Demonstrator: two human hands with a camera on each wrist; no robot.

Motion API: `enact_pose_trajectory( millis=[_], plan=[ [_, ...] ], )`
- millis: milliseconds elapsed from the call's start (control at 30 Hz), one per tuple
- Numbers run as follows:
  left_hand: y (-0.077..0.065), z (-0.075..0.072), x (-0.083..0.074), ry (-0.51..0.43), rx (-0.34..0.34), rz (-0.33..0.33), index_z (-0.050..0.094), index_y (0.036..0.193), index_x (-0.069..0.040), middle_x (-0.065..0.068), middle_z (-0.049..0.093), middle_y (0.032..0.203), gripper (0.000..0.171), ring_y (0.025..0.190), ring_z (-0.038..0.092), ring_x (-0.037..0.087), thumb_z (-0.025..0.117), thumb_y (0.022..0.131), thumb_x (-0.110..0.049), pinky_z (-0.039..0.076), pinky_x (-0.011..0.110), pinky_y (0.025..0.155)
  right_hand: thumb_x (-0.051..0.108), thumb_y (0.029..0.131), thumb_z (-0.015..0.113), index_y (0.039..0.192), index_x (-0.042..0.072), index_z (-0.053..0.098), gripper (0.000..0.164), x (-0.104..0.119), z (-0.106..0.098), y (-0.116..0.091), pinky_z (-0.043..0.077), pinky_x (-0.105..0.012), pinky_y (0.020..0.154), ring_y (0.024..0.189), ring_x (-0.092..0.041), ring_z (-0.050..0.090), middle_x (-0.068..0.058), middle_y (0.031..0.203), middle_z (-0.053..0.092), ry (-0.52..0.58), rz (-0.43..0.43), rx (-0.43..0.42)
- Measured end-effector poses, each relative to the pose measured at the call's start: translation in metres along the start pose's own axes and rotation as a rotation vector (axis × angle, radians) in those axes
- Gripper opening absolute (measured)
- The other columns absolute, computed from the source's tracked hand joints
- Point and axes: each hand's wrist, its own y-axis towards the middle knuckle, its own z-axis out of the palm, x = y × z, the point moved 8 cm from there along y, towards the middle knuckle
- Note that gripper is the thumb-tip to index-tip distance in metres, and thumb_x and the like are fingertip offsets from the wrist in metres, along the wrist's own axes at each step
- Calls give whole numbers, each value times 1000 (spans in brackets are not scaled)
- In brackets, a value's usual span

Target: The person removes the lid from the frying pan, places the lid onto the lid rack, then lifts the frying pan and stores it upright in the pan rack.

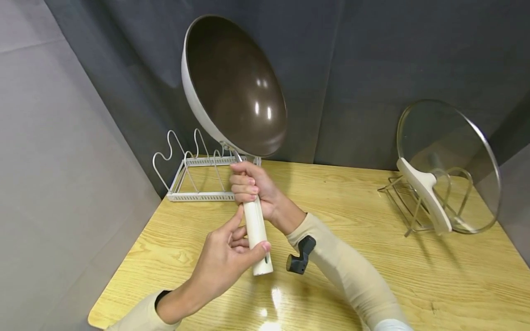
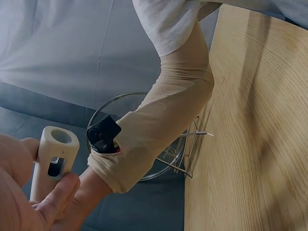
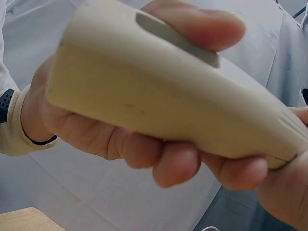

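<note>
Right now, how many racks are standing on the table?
2: a white wire rack at the back left of the table, partly hidden behind the right hand, and a metal rack on the right, holding the glass lid.

In the head view, the right grip (image 1: pixel 258 186) covers the upper part of the handle (image 1: pixel 253 220) of the wok (image 1: pixel 236 87), whose underside is mostly out of sight. Wok and hand hide part of the white dish rack (image 1: pixel 203 197) at far left. The left sleeve (image 1: pixel 142 312), right sleeve (image 1: pixel 348 264) and near part of the surface (image 1: pixel 352 202) run off the bottom. In the left wrist view, the right sleeve hides much of the glass lid (image 1: pixel 447 128); the left grip (image 1: pixel 219 253) is cut off at left. In the right wrist view, the handle is blurred and a dark thing (image 3: pixel 304 95) at the right edge is too small to tell.
</note>
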Motion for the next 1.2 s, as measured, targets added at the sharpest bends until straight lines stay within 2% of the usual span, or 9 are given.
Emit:
enact_pose_trajectory(
  millis=[233,467,600,733,900,1200],
  plan=[
    [-1,-3,1,-14,-27,5,27,152,16,30,70,117,87,85,75,15,80,87,-5,62,29,72,17,109,26,61,15,45,52,-1,0,4,36,-16,33,34,-4,46,6,47,47,4,12,30],
    [-2,-6,0,2,-61,42,30,151,16,29,71,113,86,82,76,16,81,86,-5,62,30,70,12,101,50,62,13,46,40,-3,2,8,38,-17,34,35,-5,46,5,48,48,27,34,81],
    [-3,-8,-1,27,-79,80,31,150,16,28,72,111,85,81,76,16,82,86,-5,62,30,68,11,97,58,63,13,46,36,-4,3,11,38,-17,34,35,-5,45,6,48,43,33,44,108],
    [-3,-10,-1,51,-91,110,32,150,15,28,72,111,84,80,76,16,82,86,-6,62,30,68,10,96,58,64,13,46,35,-7,3,15,36,-17,34,35,-5,44,7,48,36,33,55,132],
    [-4,-15,2,71,-119,118,33,151,14,28,72,112,84,80,76,17,82,85,-5,62,30,67,9,96,58,64,13,46,34,-9,2,21,35,-17,34,35,-5,44,9,50,28,49,63,162],
    [-7,-25,1,161,-180,140,39,148,14,28,72,110,81,79,76,18,84,83,-6,62,26,65,8,96,58,69,12,45,29,-14,7,29,31,-16,34,35,-5,34,10,52,20,120,71,264]
  ],
)
